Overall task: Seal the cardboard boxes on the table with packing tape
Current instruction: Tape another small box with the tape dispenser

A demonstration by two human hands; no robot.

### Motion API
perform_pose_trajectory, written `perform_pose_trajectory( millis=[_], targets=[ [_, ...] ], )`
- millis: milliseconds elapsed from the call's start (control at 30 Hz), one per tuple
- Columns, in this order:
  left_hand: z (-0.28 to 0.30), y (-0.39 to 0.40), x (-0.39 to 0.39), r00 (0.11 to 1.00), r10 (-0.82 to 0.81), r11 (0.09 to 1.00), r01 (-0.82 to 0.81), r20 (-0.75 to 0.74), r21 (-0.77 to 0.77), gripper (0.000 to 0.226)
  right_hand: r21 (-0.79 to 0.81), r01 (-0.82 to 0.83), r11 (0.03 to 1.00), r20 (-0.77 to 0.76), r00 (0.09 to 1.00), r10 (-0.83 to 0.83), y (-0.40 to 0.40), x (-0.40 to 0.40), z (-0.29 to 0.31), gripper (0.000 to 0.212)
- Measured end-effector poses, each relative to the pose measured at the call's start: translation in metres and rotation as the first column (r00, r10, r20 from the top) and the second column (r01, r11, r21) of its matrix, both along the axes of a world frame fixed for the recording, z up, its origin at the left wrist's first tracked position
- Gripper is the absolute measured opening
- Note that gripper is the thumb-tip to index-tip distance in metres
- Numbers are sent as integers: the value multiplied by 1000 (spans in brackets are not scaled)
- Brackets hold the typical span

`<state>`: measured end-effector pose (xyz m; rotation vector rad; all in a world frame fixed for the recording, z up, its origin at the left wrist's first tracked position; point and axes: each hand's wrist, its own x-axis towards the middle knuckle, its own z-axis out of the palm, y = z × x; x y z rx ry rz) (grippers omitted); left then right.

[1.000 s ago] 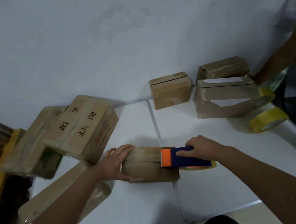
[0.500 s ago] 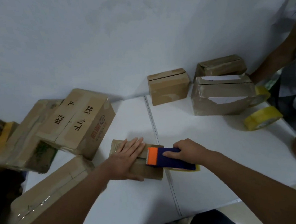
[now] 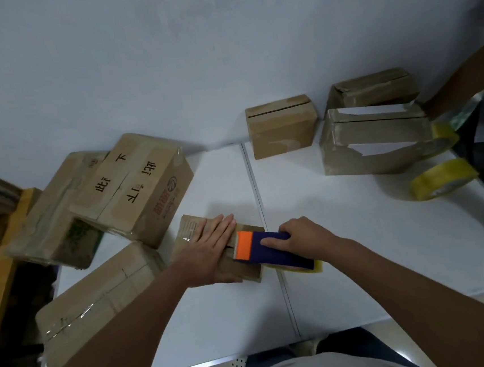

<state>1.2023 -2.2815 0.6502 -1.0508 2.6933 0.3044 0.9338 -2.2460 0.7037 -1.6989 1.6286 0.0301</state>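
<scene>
A small flat cardboard box [image 3: 190,228] lies near the middle of the white table [image 3: 343,232]. My left hand [image 3: 209,251] presses flat on its top, fingers straight. My right hand [image 3: 302,236] grips a blue tape dispenser [image 3: 273,249] with an orange front end; that end sits on the box's right part, just beside my left fingertips. A yellowish tape roll shows under the dispenser's rear.
A large printed box [image 3: 134,187] leans on other boxes at the left, and another box [image 3: 98,297] lies at the front left. Three boxes [image 3: 282,126] stand at the back. A yellow tape roll [image 3: 444,178] lies at right, near another person's arm [image 3: 460,73].
The box has shifted left and my left hand went from gripping its end to pressing flat on top. The dispenser moved left with it.
</scene>
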Motion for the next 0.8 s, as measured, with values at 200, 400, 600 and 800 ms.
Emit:
perform_pose_trajectory(
  millis=[200, 400, 600, 800],
  targets=[
    [2, 0, 0, 1000, -7, 1000, 8, 29, -27, 126, 43, 54, 998, -26, 998, -52, 19, -50, -10, 60],
    [3, 0, -1, 999, -22, 1000, 23, 37, -13, 129, 64, 84, 994, 37, 996, -86, 27, -49, -29, 48],
    [13, 5, -9, 998, -9, 1000, 11, 64, -30, 128, 67, 61, 996, 44, 997, -64, 26, -46, -31, 52],
    [11, 26, -56, 967, 239, 960, -222, -87, 170, 82, 61, 95, 994, 58, 993, -98, 32, -42, -37, 53]
  ],
)
